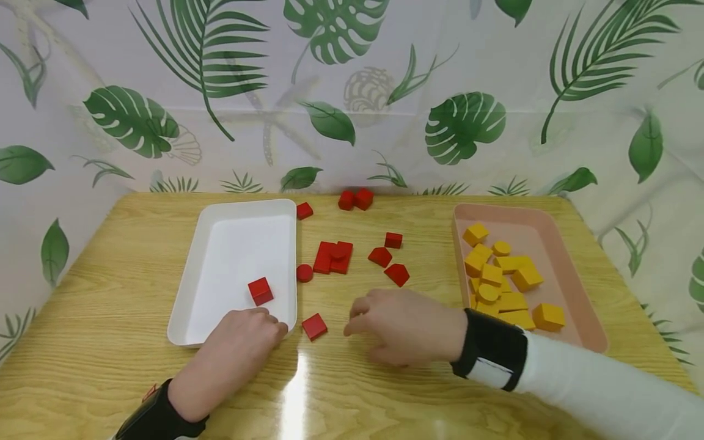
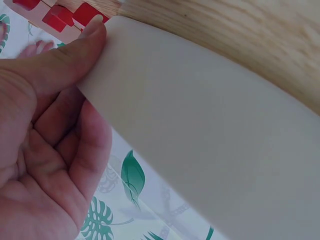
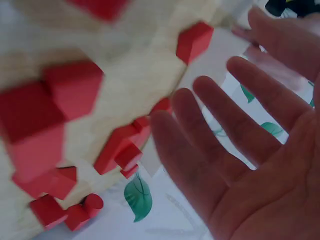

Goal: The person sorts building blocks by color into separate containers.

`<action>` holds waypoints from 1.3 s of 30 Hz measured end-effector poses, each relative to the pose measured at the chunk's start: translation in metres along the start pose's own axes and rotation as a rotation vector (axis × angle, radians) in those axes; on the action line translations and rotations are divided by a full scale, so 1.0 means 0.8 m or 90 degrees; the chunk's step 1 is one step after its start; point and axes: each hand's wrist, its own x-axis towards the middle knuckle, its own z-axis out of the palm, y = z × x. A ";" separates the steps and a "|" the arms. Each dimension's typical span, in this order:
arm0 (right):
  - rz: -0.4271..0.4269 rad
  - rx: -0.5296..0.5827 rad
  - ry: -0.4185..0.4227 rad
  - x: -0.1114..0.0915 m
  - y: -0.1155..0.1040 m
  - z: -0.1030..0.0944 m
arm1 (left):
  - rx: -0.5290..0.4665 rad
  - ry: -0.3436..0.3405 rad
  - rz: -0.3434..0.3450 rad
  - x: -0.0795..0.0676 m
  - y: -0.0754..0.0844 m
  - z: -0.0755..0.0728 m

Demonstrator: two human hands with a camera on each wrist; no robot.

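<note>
Left hand (image 1: 242, 342): thumb and curled fingers pinch the near right corner of the white tray (image 1: 236, 244). Right hand (image 1: 407, 327): grip spread, holding nothing, right of the tray. Red block (image 1: 315, 327): flat on the tabletop (image 1: 352, 400), just right of the tray's near right corner, between both hands; squarish, no clear long axis. Right hand judged better placed, being free.

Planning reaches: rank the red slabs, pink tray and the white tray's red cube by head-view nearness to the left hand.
1. Red cube, inside the white tray.
2. Red slabs, right of that tray.
3. Pink tray, far right.
</note>
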 end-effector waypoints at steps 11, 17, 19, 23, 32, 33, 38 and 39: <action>0.052 -0.004 -0.068 -0.062 0.005 0.033 | -0.013 0.000 -0.003 0.001 0.001 -0.002; 0.035 -0.013 -0.057 -0.050 -0.001 0.032 | -0.015 -0.003 -0.002 0.001 0.000 -0.001; 0.022 -0.027 -0.028 -0.036 -0.005 0.025 | -0.018 -0.003 -0.001 0.001 0.000 -0.001; -0.010 -0.055 0.075 0.006 -0.012 0.005 | -0.019 -0.002 -0.004 0.001 0.000 0.000; -0.080 -0.058 0.254 0.123 -0.013 -0.020 | -0.015 0.016 -0.004 0.000 -0.003 0.004; -0.081 -0.056 0.251 0.133 -0.012 -0.018 | -0.014 0.019 -0.002 0.000 -0.003 0.004; -0.069 -0.054 0.207 0.171 -0.008 -0.003 | -0.009 0.030 0.006 -0.002 -0.006 0.003; -0.068 -0.058 0.198 0.176 -0.007 0.000 | -0.007 0.033 0.009 -0.003 -0.007 0.003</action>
